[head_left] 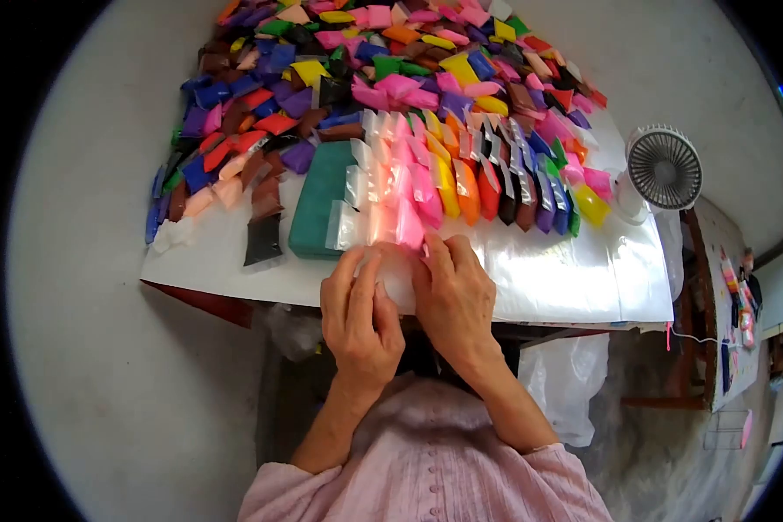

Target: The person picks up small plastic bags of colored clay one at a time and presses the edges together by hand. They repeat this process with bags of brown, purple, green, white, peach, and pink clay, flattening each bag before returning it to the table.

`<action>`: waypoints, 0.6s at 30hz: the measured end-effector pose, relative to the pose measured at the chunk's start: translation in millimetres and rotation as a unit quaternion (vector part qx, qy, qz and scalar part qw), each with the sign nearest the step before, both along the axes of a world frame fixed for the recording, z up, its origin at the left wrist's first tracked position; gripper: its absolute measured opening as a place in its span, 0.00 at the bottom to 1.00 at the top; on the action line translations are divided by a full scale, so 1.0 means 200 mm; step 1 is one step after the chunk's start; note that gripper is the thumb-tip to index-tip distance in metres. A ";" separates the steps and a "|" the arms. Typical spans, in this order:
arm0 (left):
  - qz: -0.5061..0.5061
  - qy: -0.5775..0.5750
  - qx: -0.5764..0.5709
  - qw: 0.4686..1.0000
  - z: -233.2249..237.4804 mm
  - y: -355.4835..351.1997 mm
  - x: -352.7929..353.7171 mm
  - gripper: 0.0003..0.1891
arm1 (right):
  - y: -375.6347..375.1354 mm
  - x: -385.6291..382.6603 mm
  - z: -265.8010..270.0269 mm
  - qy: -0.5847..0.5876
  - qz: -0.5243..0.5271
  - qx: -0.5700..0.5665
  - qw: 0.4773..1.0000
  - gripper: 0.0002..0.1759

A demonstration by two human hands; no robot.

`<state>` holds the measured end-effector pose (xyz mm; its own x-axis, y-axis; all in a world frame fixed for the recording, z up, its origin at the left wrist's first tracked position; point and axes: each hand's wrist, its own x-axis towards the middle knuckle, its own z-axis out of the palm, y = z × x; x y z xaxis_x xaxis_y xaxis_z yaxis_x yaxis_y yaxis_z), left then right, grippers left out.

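Rows of small clear packets, sorted by colour, stand in front of me; the white packets (348,226) lean against a green block (313,204). Beside them come peach packets (380,222), pink packets (409,224), yellow, orange, red, black, brown, purple, blue and green ones. My left hand (359,317) is at the near end of the white and peach rows, fingers bent; what its fingertips hold, if anything, is hard to make out. My right hand (458,300) has its fingers together at the near end of the pink rows, its fingertips touching a pink packet.
A large heap of mixed coloured packets (400,85) covers the back of the white-covered table (574,278). A black packet (263,241) lies left of the green block. At the right edge stands a small white fan (663,167). Another table (731,304) is farther right.
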<state>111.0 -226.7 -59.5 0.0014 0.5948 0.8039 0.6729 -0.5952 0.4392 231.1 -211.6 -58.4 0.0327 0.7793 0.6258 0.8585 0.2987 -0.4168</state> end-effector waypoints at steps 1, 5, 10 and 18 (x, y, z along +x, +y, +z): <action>0.002 0.001 0.003 1.000 0.00 -0.01 -0.01 0.13 | -0.01 0.00 0.00 0.008 0.004 0.005 1.000 0.15; 0.007 0.002 0.017 1.000 0.04 -0.02 -0.07 0.12 | -0.06 0.04 0.01 0.021 0.002 -0.005 1.000 0.17; -0.056 -0.050 -0.038 0.996 0.18 0.06 -0.20 0.10 | -0.11 0.14 0.02 0.042 -0.001 0.004 0.999 0.15; -0.140 -0.144 -0.179 0.963 0.38 0.42 -0.43 0.09 | -0.13 0.32 0.03 0.055 -0.013 0.026 0.998 0.05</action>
<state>25.1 -142.1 17.0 0.0089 0.8427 0.5383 0.3281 -0.5110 0.7945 295.3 -237.9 -52.2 0.1234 0.7437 0.6570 0.8163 0.3004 -0.4933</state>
